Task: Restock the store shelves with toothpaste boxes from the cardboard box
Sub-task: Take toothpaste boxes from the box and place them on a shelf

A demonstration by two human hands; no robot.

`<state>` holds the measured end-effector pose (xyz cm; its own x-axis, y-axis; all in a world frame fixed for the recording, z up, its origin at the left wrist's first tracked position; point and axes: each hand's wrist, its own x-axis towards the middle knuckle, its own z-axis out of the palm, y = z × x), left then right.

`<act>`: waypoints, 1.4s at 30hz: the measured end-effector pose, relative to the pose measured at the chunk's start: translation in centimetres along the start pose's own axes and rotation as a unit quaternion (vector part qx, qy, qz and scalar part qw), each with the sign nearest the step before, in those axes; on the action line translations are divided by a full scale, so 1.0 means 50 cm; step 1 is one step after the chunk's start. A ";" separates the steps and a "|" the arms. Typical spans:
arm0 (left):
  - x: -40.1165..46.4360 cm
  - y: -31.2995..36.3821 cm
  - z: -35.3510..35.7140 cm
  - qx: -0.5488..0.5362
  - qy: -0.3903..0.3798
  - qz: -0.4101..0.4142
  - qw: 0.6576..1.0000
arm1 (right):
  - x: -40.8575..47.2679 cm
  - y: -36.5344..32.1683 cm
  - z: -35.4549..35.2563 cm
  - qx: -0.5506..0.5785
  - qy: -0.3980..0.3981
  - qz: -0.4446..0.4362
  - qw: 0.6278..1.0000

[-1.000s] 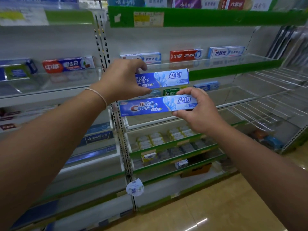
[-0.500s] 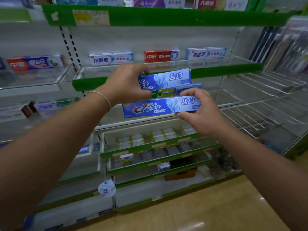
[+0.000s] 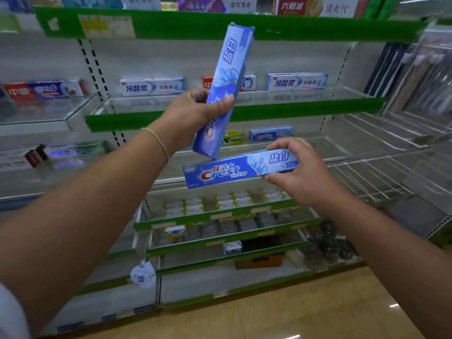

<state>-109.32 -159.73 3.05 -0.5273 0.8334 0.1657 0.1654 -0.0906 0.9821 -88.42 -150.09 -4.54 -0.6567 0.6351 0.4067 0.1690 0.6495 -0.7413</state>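
Since 0.5 s ago, left hand (image 3: 195,116) swung its toothpaste box (image 3: 223,91) from level to near-upright; right hand (image 3: 299,172) w/ second box (image 3: 241,168) unchanged, level. Both hands wrap fingers round their boxes, held in air before glass shelf (image 3: 305,101) front edge. Risk: upright box clips green rail (image 3: 318,26) above. Boxes: blue Crest cartons, undented.

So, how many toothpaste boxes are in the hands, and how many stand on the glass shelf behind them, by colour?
Blue Crest boxes in the hands: 2 (left hand holds the upright box; right hand holds the level box)
White-blue boxes on the glass shelf: 2 ()
Red box, partly hidden: 1
Total: 5
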 end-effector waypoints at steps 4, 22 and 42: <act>0.021 -0.012 0.003 -0.084 0.030 -0.039 0.995 | 0.018 0.001 0.005 0.013 -0.013 -0.006 1.000; 0.152 -0.022 0.012 -0.340 -0.002 -0.076 0.937 | 0.148 0.032 0.034 -0.003 0.044 -0.026 0.999; 0.240 -0.041 -0.048 -0.228 0.056 -0.031 0.971 | 0.253 0.107 0.056 0.040 0.043 -0.087 0.994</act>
<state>-117.99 -150.87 3.26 -0.6160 0.7828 0.0881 -0.2431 -0.2954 0.9239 -97.87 -139.78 -4.87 -0.6052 0.5508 0.5748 -0.0029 0.7205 -0.6935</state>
